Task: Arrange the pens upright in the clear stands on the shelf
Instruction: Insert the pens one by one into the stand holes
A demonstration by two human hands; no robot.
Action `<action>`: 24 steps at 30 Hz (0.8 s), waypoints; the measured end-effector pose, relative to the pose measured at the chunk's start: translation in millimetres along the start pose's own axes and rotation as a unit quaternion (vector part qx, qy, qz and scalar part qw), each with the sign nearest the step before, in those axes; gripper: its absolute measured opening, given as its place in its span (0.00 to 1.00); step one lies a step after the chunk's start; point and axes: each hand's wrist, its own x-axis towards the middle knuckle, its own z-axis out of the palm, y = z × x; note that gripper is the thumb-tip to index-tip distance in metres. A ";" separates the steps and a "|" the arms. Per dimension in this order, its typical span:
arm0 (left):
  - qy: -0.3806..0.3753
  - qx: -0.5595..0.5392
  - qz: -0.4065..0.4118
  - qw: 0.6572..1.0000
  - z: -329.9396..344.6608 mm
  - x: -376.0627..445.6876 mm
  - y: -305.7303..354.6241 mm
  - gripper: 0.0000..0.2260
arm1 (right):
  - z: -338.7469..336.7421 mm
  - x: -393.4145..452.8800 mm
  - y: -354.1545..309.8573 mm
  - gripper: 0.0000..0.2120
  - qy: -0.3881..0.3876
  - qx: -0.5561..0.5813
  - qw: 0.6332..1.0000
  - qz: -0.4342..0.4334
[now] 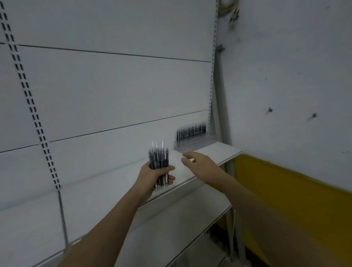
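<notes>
Two bare hands are out in front of a white shelf fixed to a white slotted back panel. Left hand is curled round a bundle of dark pens, gripping it low down so the pens stick up roughly upright above the fist, with thin clear tips showing at the top; a few ends poke out under the fingers too. The bundle is held just above the shelf's front part, not resting on it as far as I can tell. Right hand holds nothing, fingers loosely stretched and spread, palm down, over the shelf between the bundle and the stand. It's blurred, so whether the fingertips touch the shelf I cannot tell. At the shelf's far right end, against the back panel, sits a clear stand with a row of dark pens standing upright in it, side by side; exact count unreadable through the blur. Right hand is near the stand but apart from it. A second white shelf runs below. To the right is a grey-white wall with scuff marks and a yellow band low down. Coiled cable hangs at the top by the panel's upright.
</notes>
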 end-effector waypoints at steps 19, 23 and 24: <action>-0.052 0.002 -0.039 0.998 59.1 218.4 -87.3 0.10 | -25.5 206.1 136.6 0.12 0.042 0.368 0.928 0.048; -0.026 -0.022 -0.057 0.998 60.2 257.3 -96.5 0.08 | -27.3 251.8 156.9 0.16 0.015 0.369 0.929 0.031; -0.017 -0.023 -0.059 0.998 60.5 266.5 -98.1 0.08 | -28.0 263.2 160.5 0.18 0.009 0.363 0.931 0.014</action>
